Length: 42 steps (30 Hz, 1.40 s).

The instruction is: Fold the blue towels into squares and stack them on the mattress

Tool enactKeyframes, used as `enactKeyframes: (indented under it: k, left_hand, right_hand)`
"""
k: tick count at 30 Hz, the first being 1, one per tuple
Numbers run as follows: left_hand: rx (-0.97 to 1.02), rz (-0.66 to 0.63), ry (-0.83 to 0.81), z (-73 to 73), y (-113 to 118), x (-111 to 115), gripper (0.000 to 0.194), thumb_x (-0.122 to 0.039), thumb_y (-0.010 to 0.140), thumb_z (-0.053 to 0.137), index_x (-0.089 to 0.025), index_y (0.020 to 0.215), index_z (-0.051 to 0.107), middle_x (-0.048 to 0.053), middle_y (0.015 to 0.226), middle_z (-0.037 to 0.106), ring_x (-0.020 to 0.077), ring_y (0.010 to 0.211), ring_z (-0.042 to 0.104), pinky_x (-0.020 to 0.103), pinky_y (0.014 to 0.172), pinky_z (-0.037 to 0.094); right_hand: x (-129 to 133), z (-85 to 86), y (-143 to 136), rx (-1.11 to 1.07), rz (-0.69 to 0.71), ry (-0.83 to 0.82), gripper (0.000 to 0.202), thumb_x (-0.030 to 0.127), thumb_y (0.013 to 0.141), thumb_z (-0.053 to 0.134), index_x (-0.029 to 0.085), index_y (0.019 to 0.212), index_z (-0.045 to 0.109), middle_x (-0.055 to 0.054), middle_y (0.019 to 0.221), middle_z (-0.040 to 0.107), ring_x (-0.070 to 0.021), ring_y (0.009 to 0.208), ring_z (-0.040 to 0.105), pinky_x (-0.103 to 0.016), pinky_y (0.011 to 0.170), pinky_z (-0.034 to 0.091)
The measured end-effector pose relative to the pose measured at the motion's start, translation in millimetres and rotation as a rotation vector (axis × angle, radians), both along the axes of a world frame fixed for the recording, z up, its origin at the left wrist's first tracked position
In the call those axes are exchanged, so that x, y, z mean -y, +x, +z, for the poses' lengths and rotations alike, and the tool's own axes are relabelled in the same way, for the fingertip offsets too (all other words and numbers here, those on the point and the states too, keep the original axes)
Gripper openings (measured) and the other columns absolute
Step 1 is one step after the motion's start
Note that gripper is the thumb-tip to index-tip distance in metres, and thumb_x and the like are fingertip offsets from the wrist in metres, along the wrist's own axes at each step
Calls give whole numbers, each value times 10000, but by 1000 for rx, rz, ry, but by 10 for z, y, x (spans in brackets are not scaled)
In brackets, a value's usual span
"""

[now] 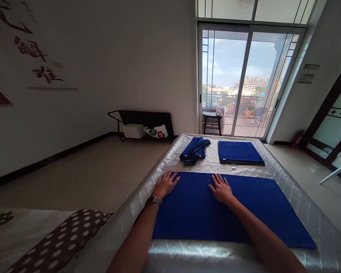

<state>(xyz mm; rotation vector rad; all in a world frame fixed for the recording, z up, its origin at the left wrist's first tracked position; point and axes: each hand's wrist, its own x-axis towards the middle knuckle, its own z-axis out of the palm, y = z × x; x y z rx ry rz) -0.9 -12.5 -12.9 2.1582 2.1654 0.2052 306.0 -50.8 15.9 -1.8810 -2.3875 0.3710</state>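
A wide blue cloth [199, 212] lies spread flat on a silvery quilted mattress [184, 254]. My left hand [165, 184] rests palm down at its far left corner, fingers stretched out; a watch [155, 200] is on that wrist. Near the middle of the cloth's far edge, my right hand [222, 189] lies flat with the fingers spread. Beyond the hands sit a crumpled blue cloth [195, 150] on the left and a neatly folded blue cloth [241, 151] with a dark underside on the right. Neither hand grips anything.
A bedspread with brown polka dots [59, 242] is at the lower left. Against the wall stands a low black bench [147, 117] with a white box [133, 131] and a printed bag [157, 131]. Behind the mattress are sliding glass doors [248, 83]; a stool [212, 116] shows there.
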Motion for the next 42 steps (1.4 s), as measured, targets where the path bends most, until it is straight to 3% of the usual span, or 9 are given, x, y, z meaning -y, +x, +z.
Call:
enactKeyframes:
  k: [4, 11, 15, 24, 29, 32, 35, 38, 42]
  left_hand:
    - [-10, -10, 16, -12, -8, -9, 628, -559, 991, 249, -259, 1534, 348, 81, 1620, 308, 269, 1502, 236, 471, 1211, 183]
    - [-30, 0, 4, 23, 13, 7, 631, -552, 990, 263, -251, 1540, 337, 91, 1619, 308, 275, 1495, 256, 469, 1211, 188]
    - [-34, -1, 2, 23, 22, 10, 644, -558, 991, 237, -244, 1547, 317, 97, 1623, 296, 266, 1503, 232, 458, 1211, 182]
    - [-57, -12, 29, -21, 8, -24, 646, -568, 990, 229, -249, 1543, 328, 83, 1610, 332, 271, 1500, 240, 467, 1203, 204]
    - [-63, 1, 33, -45, 15, -49, 610, -528, 1001, 229, -262, 1540, 332, 76, 1617, 317, 266, 1493, 260, 476, 1198, 218]
    - [-69, 1, 33, -47, 15, -52, 605, -517, 1004, 224, -258, 1540, 332, 81, 1615, 321, 261, 1494, 261, 471, 1199, 216]
    - [-80, -2, 31, -41, 10, -43, 604, -519, 1006, 215, -262, 1540, 329, 83, 1610, 330, 258, 1486, 280, 470, 1197, 220]
    - [-87, -7, 30, -38, 4, -36, 610, -525, 1004, 215, -259, 1541, 327, 87, 1609, 332, 254, 1483, 290, 465, 1195, 226]
    - [-79, -5, 34, -62, -6, -52, 617, -525, 1000, 219, -250, 1541, 329, 98, 1612, 326, 256, 1484, 286, 465, 1199, 216]
  right_hand:
    - [-18, -35, 525, 64, -94, 13, 687, 562, 1002, 191, 196, 1583, 204, -47, 1639, 212, -181, 1523, 111, -402, 1228, 69]
    - [104, 13, 2017, 226, -440, 3, 694, 477, 1005, 188, 71, 1568, 217, -118, 1627, 248, -200, 1519, 141, -404, 1228, 116]
    - [163, 9, 2326, 228, -507, 5, 693, 445, 1003, 165, 45, 1569, 186, -112, 1640, 197, -198, 1520, 132, -387, 1229, 120]
    - [137, 146, 2110, 264, -593, 66, 624, 351, 998, 204, 57, 1538, 310, -179, 1601, 292, -280, 1502, 208, -510, 1203, 153]
    - [100, 205, 1213, 192, -305, 182, 586, 350, 1009, 248, 86, 1517, 375, -149, 1599, 305, -259, 1497, 229, -446, 1202, 178]
    - [85, 106, 527, 77, -76, 166, 613, 444, 1007, 279, 163, 1551, 321, -98, 1608, 285, -247, 1500, 221, -433, 1209, 171]
    - [78, -34, 124, 1, 75, 129, 627, 494, 998, 300, 249, 1574, 255, -52, 1609, 284, -232, 1503, 209, -434, 1216, 155]
    - [67, -129, 195, 9, 56, 85, 599, 509, 1006, 268, 301, 1568, 259, -18, 1625, 246, -215, 1512, 172, -434, 1219, 130]
    - [67, -154, 962, 88, -126, 53, 601, 512, 1014, 219, 289, 1572, 242, -2, 1647, 188, -205, 1520, 136, -442, 1220, 116]
